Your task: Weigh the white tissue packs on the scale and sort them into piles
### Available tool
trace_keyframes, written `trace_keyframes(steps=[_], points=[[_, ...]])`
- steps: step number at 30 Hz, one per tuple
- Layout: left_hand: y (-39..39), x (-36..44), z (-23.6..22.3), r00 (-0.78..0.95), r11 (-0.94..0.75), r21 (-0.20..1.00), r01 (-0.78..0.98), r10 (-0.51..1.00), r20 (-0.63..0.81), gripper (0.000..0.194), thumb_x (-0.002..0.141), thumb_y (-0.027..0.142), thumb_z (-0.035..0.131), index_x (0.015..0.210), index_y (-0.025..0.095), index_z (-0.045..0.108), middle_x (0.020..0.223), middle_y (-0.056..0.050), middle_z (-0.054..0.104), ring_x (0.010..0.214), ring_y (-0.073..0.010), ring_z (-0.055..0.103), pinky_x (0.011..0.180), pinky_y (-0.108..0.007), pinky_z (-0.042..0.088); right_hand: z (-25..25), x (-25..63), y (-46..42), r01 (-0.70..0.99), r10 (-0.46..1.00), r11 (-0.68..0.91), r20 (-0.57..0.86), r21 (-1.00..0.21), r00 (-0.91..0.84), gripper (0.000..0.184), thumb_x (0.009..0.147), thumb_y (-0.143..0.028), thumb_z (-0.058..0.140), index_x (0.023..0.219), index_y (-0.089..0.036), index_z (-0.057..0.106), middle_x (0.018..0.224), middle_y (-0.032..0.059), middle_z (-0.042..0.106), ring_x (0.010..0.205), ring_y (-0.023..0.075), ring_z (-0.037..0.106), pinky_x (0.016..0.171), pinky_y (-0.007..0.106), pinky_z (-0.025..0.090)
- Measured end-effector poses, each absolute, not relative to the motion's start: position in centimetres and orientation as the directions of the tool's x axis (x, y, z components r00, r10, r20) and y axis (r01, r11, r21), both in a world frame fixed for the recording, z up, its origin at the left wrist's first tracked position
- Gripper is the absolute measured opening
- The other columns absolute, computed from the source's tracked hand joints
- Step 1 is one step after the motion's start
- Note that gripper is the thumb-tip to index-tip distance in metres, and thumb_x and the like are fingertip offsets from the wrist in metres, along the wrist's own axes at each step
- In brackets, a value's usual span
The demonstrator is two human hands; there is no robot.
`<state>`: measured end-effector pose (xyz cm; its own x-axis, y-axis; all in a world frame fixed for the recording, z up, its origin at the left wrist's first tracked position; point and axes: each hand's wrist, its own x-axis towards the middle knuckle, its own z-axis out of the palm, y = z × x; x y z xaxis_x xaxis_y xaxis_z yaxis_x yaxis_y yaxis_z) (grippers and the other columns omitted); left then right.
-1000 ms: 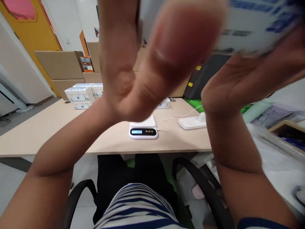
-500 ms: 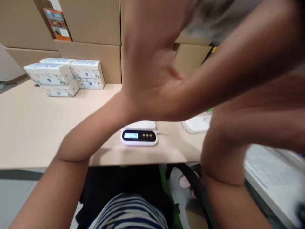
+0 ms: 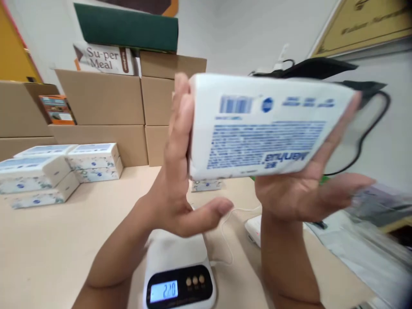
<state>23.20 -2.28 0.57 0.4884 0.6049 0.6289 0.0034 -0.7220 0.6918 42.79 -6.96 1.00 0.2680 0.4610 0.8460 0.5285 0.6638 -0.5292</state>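
A white pack of tissues (image 3: 267, 128) with blue print is raised in front of me, tilted, its barcode side facing me. My left hand (image 3: 180, 171) presses against its left end, fingers upright and thumb sticking out below. On the right, my right hand (image 3: 299, 193) supports the lower edge and right end, with one finger along that end and the thumb apart. Below the pack stands a white kitchen scale (image 3: 177, 249) with a lit display showing what looks like 220. The front edge of the scale is cut off by the frame.
Stacked tissue packs (image 3: 35, 180) stand at the left of the table (image 3: 112, 240), another pack (image 3: 206, 185) behind the scale. Cardboard boxes (image 3: 99, 98) line the back. A white cable (image 3: 230, 244) runs from the scale, near a white device (image 3: 254, 227). Clear plastic (image 3: 363, 253) lies right.
My view has tilted up. Both hands, earlier blurred and crossing close to the camera, are now apart with the tissue pack between them. The scale display changed slightly.
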Motion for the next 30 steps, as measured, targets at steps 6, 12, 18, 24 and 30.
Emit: trace_keyframes(steps=[6, 12, 18, 24, 30], points=[[3.2, 24.0, 0.9, 0.566, -0.748, 0.649, -0.138, 0.478, 0.672, 0.132, 0.090, 0.057, 0.086, 0.182, 0.041, -0.007, 0.193, 0.005, -0.001, 0.178, -0.0440, -0.004, 0.145, -0.064, 0.003, 0.9, 45.8, -3.1, 0.480, 0.638, 0.575, 0.731, -0.662, 0.243, 0.102, 0.098, -0.089, 0.009, 0.181, -0.035, -0.014, 0.186, -0.0011, 0.034, 0.176, 0.0348, 0.024, 0.137, 0.060, 0.035], [7.1, 24.0, -0.3, 0.694, -0.644, 0.764, -0.047, 0.529, 0.488, 0.121, 0.097, 0.059, 0.079, 0.181, 0.045, -0.006, 0.192, 0.001, 0.016, 0.177, -0.0408, 0.016, 0.145, -0.062, 0.018, -1.2, 48.1, 0.4, 0.368, 0.828, 0.470, 0.545, -0.803, 0.132, 0.113, 0.098, -0.080, 0.062, 0.183, -0.040, -0.001, 0.182, 0.0033, 0.044, 0.168, 0.0325, 0.043, 0.136, 0.055, 0.040], [7.9, 25.4, -1.7, 0.721, -0.546, 0.837, -0.034, 0.566, 0.399, 0.123, 0.099, 0.066, 0.073, 0.180, 0.041, -0.015, 0.191, -0.005, 0.021, 0.174, -0.0432, 0.028, 0.142, -0.066, 0.022, -1.8, 49.9, 0.2, 0.496, 0.914, 0.303, 0.396, -0.814, 0.091, 0.138, 0.088, -0.048, 0.086, 0.182, -0.030, -0.014, 0.182, 0.0135, 0.042, 0.162, 0.0377, 0.051, 0.132, 0.061, 0.043], [8.5, 26.3, -2.9, 0.729, -0.555, 0.826, 0.096, 0.604, 0.321, 0.124, 0.098, 0.075, 0.067, 0.180, 0.037, -0.019, 0.192, -0.008, 0.013, 0.177, -0.0424, 0.016, 0.144, -0.065, 0.016, -2.8, 50.9, 1.6, 0.736, 0.889, 0.224, 0.443, -0.639, 0.114, 0.113, 0.085, -0.035, 0.085, 0.182, -0.027, 0.027, 0.182, 0.0139, 0.042, 0.164, 0.0417, 0.047, 0.134, 0.059, 0.040], [10.2, 27.7, -4.8, 0.748, -0.444, 0.896, 0.010, 0.598, 0.287, 0.119, 0.098, 0.068, 0.073, 0.183, 0.037, -0.005, 0.191, -0.008, 0.021, 0.174, -0.0421, 0.028, 0.141, -0.062, 0.027, -5.2, 51.7, 4.6, 0.844, 0.936, 0.070, 0.328, -0.531, 0.129, 0.110, 0.090, -0.027, 0.082, 0.182, -0.015, 0.022, 0.167, 0.0265, 0.057, 0.151, 0.0440, 0.061, 0.124, 0.056, 0.049]])
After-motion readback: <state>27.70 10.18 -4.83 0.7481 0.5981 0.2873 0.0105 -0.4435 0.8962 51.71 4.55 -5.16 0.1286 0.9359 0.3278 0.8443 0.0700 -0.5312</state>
